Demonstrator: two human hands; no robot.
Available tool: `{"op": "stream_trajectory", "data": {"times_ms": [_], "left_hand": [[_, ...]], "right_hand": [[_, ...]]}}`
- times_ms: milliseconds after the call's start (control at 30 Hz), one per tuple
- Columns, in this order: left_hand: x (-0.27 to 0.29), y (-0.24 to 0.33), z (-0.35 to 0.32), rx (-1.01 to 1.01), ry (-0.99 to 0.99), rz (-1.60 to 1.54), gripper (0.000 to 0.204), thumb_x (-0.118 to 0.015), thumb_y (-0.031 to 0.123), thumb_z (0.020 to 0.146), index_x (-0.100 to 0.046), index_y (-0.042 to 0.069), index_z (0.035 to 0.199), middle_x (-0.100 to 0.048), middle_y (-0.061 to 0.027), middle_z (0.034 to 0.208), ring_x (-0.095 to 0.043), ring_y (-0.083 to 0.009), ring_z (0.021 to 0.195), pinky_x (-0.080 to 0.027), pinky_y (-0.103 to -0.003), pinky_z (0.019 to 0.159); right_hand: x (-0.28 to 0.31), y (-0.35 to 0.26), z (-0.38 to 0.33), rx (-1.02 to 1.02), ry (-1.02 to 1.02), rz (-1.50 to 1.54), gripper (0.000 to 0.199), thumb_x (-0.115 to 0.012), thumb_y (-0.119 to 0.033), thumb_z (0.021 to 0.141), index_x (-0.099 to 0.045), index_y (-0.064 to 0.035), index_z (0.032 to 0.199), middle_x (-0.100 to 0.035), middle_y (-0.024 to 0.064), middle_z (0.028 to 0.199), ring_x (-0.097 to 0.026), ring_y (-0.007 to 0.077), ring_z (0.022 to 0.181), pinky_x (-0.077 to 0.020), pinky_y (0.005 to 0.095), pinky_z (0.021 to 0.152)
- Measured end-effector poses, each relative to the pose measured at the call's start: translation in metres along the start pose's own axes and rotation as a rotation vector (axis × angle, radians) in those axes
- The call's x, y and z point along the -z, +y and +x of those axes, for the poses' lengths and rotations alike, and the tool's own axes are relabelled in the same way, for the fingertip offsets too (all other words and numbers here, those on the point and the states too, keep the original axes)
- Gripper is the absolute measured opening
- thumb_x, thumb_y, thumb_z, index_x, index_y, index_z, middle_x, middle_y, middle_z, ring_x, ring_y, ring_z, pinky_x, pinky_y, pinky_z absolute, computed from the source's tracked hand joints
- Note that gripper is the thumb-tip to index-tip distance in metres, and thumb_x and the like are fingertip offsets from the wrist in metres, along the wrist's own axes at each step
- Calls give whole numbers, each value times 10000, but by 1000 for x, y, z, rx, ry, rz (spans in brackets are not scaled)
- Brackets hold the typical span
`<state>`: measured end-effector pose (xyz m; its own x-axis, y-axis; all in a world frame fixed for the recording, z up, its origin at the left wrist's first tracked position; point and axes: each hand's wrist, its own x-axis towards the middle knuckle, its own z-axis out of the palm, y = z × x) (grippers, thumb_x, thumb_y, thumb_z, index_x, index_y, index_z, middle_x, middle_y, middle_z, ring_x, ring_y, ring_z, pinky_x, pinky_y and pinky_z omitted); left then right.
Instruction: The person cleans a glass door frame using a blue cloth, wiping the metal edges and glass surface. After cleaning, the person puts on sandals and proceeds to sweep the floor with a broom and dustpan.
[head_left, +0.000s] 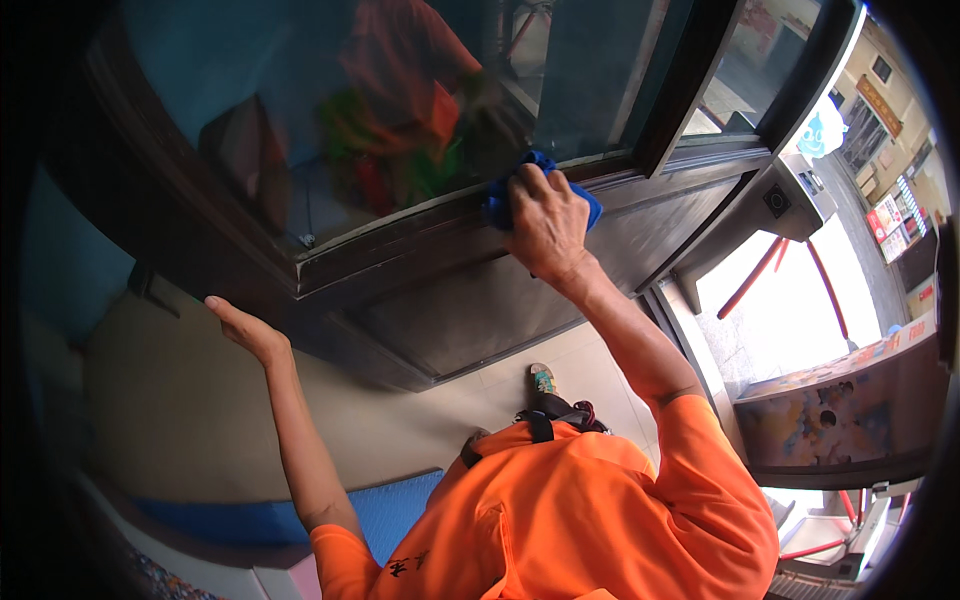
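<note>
Beyond the orange short-sleeved shirt point(590, 520), a soft, light blue cloth point(497, 200) is bunched under the right hand point(548, 222) on the dark door's glass ledge point(400, 225), best gripped by its folds, while the left hand point(248, 330) is held open flat at the door's edge.

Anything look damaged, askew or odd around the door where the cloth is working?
Nothing stands out on the door itself. The right hand presses a blue cloth against the dark door frame below the glass pane; the left hand rests open at the door's edge. The turnstile cabinet at right has worn, patchy paint.
</note>
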<state>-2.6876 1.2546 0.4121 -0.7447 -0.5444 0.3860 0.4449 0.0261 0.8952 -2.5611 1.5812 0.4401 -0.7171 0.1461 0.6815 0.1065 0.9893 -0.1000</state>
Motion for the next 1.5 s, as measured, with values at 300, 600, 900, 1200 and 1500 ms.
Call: {"op": "stream_trajectory", "data": {"times_ms": [300,600,900,1200,1500], "left_hand": [[-4,-12,7,59,-215,-106,791,-319,583,922,-382,-119,1280,-432,-233,1301,-467,-291,1152,-380,-356,983],[10,-42,20,-123,-21,185,804,-277,583,930,-303,-107,1344,-280,-251,1424,-307,-301,1315,-219,-349,1088],[8,-42,13,-222,-65,68,507,-327,490,967,-232,75,692,-194,35,669,-233,-102,621,-235,-304,559],[34,-20,19,-91,-296,-61,473,-389,526,934,-405,79,784,-368,37,756,-363,-81,729,-335,-260,676],[119,-92,-66,436,-268,115,442,-533,365,891,-551,38,1188,-602,-77,1079,-539,-142,994,-422,-281,847]], "right_hand": [[-35,-177,18,394,102,354,305,-628,-118,580,-620,42,840,-492,158,895,-515,279,789,-464,337,541],[-10,-57,13,442,-23,358,624,-706,-107,460,-566,-18,1061,-510,100,1040,-518,268,843,-488,351,666],[67,-11,80,546,112,704,356,-624,-220,715,-615,-47,1026,-527,143,1108,-585,341,932,-496,390,759],[45,-149,83,1080,58,588,441,-668,-71,538,-604,-59,974,-528,141,1122,-485,327,1107,-376,457,937],[25,-302,93,1376,-38,-185,239,-570,-239,782,-638,-51,913,-642,85,846,-615,245,879,-353,479,977]]}}
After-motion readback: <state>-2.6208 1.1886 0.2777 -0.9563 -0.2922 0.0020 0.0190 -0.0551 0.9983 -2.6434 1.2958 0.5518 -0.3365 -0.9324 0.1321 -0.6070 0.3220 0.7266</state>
